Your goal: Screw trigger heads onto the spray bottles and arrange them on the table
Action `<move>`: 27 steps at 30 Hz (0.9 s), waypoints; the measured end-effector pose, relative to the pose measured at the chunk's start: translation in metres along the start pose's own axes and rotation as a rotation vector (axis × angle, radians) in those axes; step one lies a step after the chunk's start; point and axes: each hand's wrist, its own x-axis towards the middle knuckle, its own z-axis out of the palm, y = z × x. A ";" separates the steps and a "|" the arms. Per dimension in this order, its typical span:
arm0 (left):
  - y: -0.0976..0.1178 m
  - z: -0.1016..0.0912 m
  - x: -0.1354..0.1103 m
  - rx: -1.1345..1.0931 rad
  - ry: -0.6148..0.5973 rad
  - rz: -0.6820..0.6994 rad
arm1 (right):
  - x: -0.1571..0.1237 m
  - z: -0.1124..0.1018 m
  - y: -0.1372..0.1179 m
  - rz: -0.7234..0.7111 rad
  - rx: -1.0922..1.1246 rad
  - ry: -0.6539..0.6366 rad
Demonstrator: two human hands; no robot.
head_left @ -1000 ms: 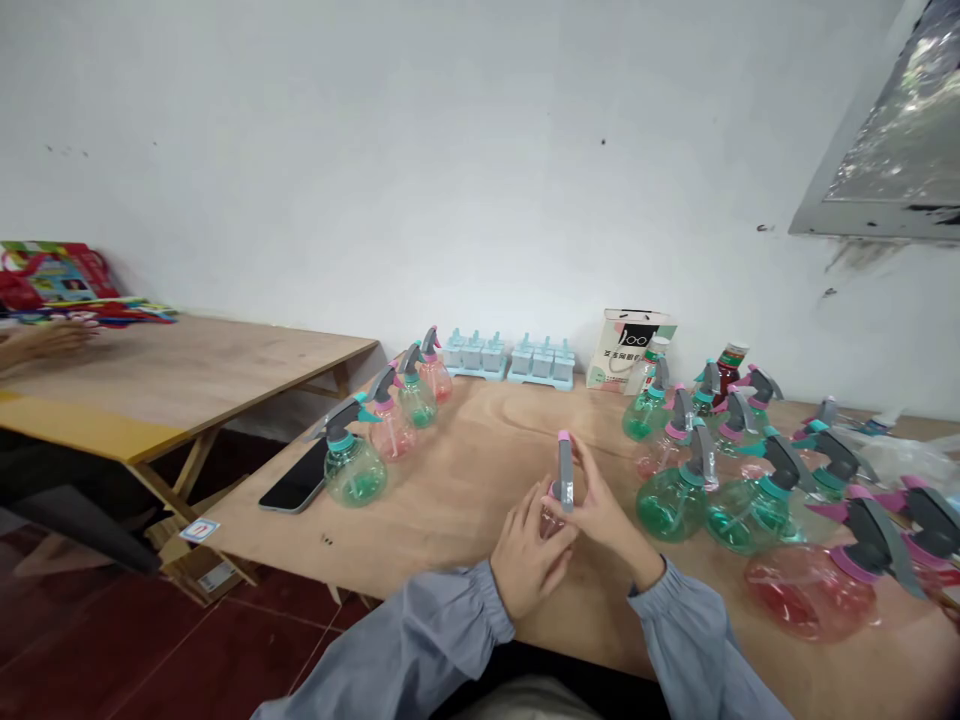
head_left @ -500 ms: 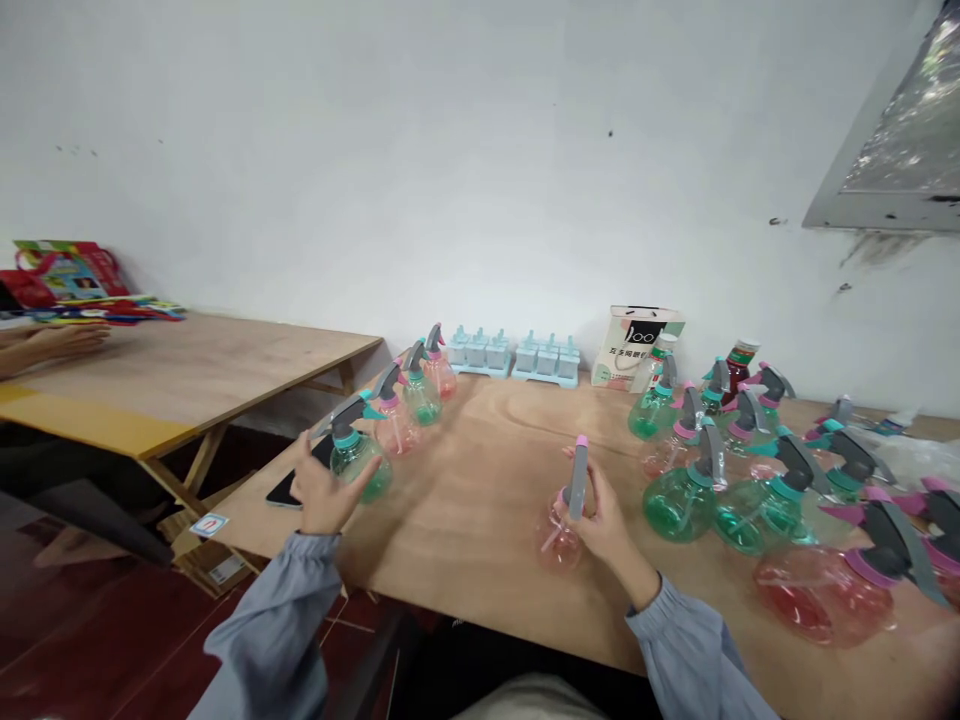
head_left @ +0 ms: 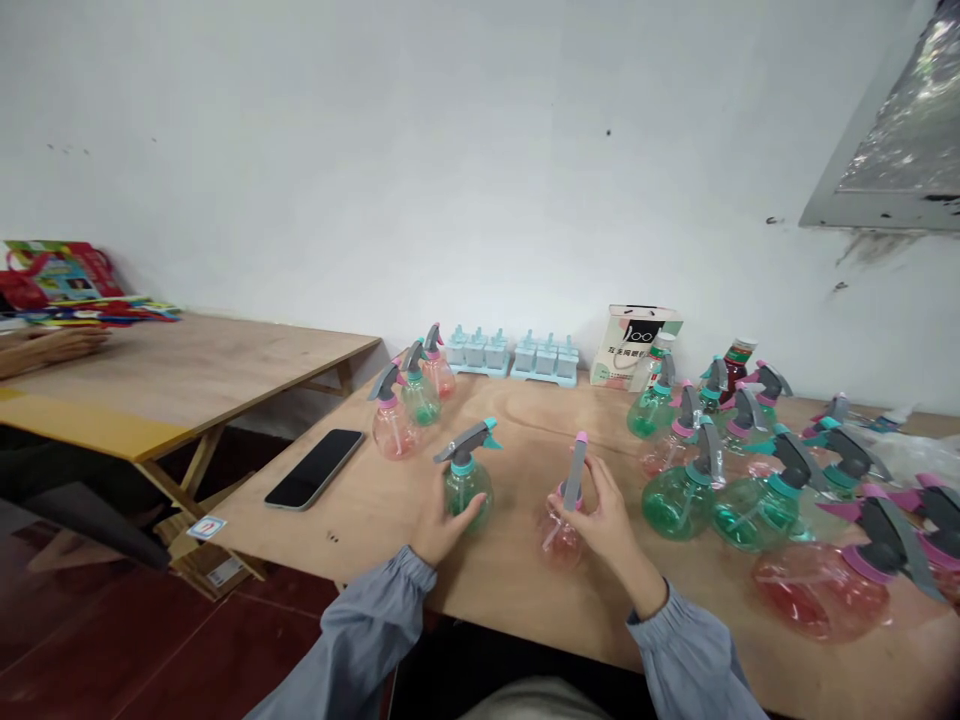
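My left hand (head_left: 441,523) is wrapped round the belly of a green spray bottle (head_left: 468,480) with a grey trigger and teal nozzle, standing on the wooden table (head_left: 517,585) in front of me. My right hand (head_left: 611,520) grips the neck of a pink spray bottle (head_left: 564,528) whose grey trigger head with a pink tip points up. The two bottles stand a short way apart, both upright.
A black phone (head_left: 314,467) lies at the table's left edge. Three spray bottles (head_left: 409,395) stand behind it, and several more (head_left: 739,470) crowd the right side. Blue moulds (head_left: 511,357) and a carton (head_left: 634,347) line the wall. Another person's hand (head_left: 45,345) rests on the left table.
My left hand reached out to the green bottle beside the phone, took it and brought it to the middle near the pink bottle. My right hand kept hold of the pink bottle.
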 end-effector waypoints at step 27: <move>-0.009 0.013 -0.009 -0.070 0.054 0.014 | 0.000 -0.005 -0.007 0.002 -0.050 0.007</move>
